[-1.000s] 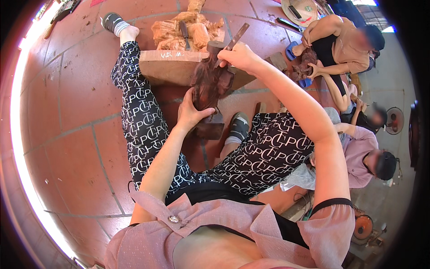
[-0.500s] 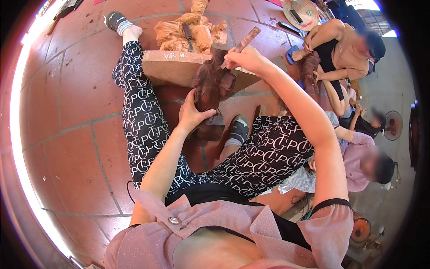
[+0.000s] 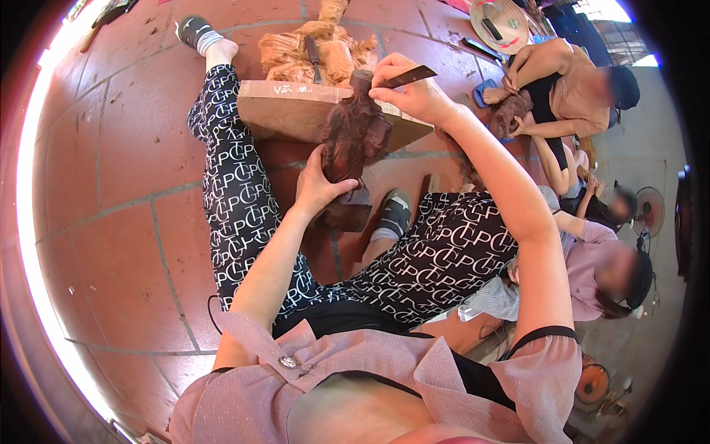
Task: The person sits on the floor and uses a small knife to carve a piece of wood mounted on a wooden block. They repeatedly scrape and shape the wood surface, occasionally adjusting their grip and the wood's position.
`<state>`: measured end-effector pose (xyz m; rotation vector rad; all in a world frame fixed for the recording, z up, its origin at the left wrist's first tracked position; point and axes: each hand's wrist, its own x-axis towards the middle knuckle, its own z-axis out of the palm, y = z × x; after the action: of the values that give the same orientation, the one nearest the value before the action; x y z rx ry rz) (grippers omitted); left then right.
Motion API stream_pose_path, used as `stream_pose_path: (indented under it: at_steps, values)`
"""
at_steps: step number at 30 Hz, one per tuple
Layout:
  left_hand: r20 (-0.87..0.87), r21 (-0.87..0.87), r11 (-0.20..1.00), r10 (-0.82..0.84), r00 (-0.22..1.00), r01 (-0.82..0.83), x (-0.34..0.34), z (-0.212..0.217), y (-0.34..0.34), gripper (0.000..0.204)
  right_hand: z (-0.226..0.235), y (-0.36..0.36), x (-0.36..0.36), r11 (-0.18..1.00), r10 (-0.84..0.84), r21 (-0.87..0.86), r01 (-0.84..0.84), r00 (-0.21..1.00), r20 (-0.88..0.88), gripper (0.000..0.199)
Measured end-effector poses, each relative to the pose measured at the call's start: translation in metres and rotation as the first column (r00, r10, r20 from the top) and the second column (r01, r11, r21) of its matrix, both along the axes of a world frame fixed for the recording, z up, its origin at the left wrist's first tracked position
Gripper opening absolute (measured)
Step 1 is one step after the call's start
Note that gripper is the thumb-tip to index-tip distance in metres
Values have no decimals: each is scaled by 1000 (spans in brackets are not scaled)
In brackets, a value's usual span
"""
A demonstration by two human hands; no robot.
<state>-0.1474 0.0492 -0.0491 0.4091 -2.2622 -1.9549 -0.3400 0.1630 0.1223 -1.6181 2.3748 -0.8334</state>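
Note:
A dark brown carved wooden figure [image 3: 345, 133] leans against the edge of a thick wooden board [image 3: 288, 111] between my legs. My left hand [image 3: 323, 185] is wrapped round the figure's lower part, above its blocky base. In my right hand [image 3: 414, 92], pinched between thumb and fingers, is a thin flat dark strip [image 3: 416, 75]; whether it is a scraper blade or a stiff abrasive piece, I cannot make out. The fingertips are close beside the figure's head, and the strip's free end points right, away from it.
Beyond the board stands a pale orange wood carving [image 3: 285, 55] with a dark-handled tool [image 3: 313, 55] resting on it. To the right, a person [image 3: 566, 81] holds another brown carving [image 3: 510, 111]. Further people and a fan [image 3: 649, 211] are behind. A conical hat [image 3: 499, 24] lies at the far right.
My right hand has moved up to the figure's head, and the strip has swung from pointing up to pointing right. The left hand stays put. The neighbouring person's carving has tilted.

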Motion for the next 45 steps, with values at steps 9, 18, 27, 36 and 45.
stream_pose_path:
  at_steps: [9,18,27,36,45]
  values:
    - [-13,-7,1000,4,1000,-4,0,0,-1,90,7,-7,7,999,32,-19,-32,999,10,13]
    - [-16,-6,1000,-1,1000,1,0,-4,1,91,8,-12,14,998,-58,-13,57,997,-57,16]
    - [-9,-16,1000,-9,1000,9,1,-5,1,92,1,-12,12,997,-77,-38,73,991,-111,27]
    - [-13,-19,999,-35,999,34,-1,-4,0,95,-1,-14,1,990,-130,38,139,975,-181,22]
    - [3,-36,999,-36,999,36,-1,-10,-2,96,23,-19,12,978,-171,-62,197,941,293,17]
